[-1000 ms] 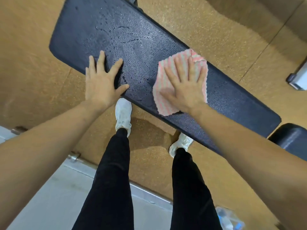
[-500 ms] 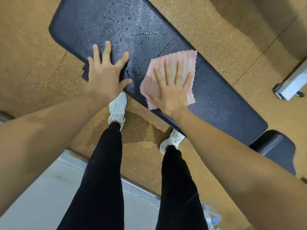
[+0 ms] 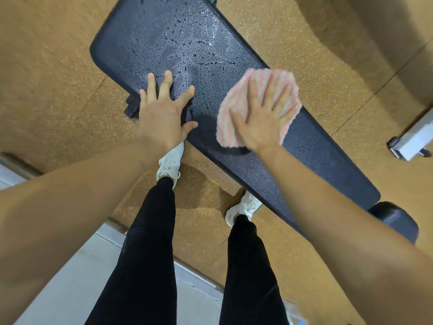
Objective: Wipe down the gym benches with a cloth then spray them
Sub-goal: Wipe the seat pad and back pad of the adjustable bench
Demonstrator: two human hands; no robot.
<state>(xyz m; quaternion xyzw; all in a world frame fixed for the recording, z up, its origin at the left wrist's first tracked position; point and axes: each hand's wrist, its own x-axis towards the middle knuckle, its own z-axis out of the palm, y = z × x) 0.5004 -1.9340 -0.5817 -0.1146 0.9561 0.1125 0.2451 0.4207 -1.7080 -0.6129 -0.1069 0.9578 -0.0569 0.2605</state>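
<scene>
A long dark blue padded gym bench runs diagonally from upper left to lower right, its surface wet with droplets and streaks. My left hand lies flat on the bench's near edge, fingers spread, holding nothing. A pink-and-white striped cloth lies on the pad to the right of it. My right hand presses flat on the cloth, fingers spread and blurred by motion. A second dark pad adjoins the bench at the lower right.
My legs in black trousers and white shoes stand on brown speckled flooring beside the bench. A white-grey equipment foot sits at the right edge. A pale floor strip lies at the lower left. Something of clear plastic shows at the bottom.
My right hand slid the cloth left along the bench, then back toward the right and far edge. My left hand stays planted on the near edge.
</scene>
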